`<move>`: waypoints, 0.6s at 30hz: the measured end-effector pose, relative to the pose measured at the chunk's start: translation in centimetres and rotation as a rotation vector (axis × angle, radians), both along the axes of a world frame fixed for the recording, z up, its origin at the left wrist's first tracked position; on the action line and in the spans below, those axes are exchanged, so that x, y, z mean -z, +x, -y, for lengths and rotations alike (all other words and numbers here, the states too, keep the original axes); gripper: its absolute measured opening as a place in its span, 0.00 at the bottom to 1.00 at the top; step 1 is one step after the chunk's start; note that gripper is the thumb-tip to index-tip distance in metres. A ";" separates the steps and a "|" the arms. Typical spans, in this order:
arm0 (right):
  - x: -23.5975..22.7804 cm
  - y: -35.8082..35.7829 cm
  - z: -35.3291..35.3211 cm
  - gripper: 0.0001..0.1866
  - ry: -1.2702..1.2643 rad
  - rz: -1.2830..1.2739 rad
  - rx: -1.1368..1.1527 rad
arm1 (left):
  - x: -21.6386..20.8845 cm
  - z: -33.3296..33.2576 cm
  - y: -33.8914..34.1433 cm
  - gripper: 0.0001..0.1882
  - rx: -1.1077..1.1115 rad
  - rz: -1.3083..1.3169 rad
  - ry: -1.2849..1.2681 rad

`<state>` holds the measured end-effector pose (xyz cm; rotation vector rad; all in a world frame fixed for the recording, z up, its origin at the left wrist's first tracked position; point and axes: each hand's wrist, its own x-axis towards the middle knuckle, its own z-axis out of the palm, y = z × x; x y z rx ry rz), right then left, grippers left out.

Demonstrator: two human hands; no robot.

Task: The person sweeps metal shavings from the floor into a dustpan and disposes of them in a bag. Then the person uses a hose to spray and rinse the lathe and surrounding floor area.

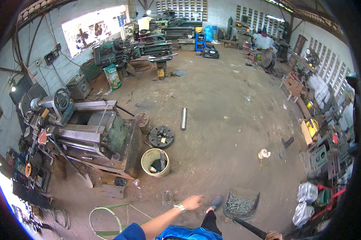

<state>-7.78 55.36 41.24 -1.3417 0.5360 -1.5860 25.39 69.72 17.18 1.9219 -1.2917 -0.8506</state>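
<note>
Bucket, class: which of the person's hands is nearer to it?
Left. The left hand is below and right of the bucket in the picture; the right hand, holding the black handle near the lower edge, is farther right and lower.

Ahead of the left hand (193, 203), a wide passage is offered by the workshop floor (224, 140), interrupted by a metal cylinder (184, 120). Leftward reach is obstructed by a bucket (147, 157), a lathe chuck (156, 138) and a lathe (80, 135); rightward, the way is barred by a chip-filled dustpan (241, 217).
</note>
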 end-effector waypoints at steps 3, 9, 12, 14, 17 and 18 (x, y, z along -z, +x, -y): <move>2.3 4.1 9.3 0.06 0.023 -0.033 -0.090 | 8.0 0.3 6.1 0.26 -0.122 -0.144 0.311; 3.6 19.0 27.2 0.07 0.024 -0.087 -0.340 | 11.0 -3.4 9.8 0.22 -1.031 -0.583 0.675; 2.1 27.4 34.4 0.07 -0.039 -0.127 -0.585 | 10.0 -2.9 9.1 0.16 -1.166 -0.807 0.529; 2.2 34.0 38.0 0.07 -0.055 -0.052 -0.622 | 10.2 -1.7 9.9 0.13 -1.211 -0.916 0.551; 3.3 42.0 42.0 0.07 -0.045 0.022 -0.583 | 12.5 1.5 13.2 0.17 -1.276 -0.966 0.705; 3.1 44.6 44.6 0.07 -0.077 -0.016 -0.671 | 13.4 2.9 14.6 0.14 -1.297 -0.976 0.694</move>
